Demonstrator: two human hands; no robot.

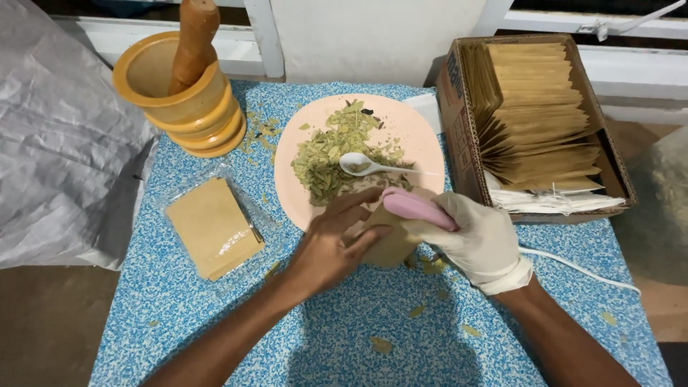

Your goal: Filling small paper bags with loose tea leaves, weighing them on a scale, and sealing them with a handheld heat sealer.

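Blue speckled cloth-covered surface. Cardboard box of brown paper sachets at right edge. Round peach plate at far middle, crushed dried leaves, one white plastic spoon. Near plate's front rim: gloved right hand, fingers clenched round smooth pink handheld device; bare left hand, fingers pinching one tan paper sachet.

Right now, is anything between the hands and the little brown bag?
No. The left hand already pinches the brown bag, and the gloved right hand presses a pink tool on it.
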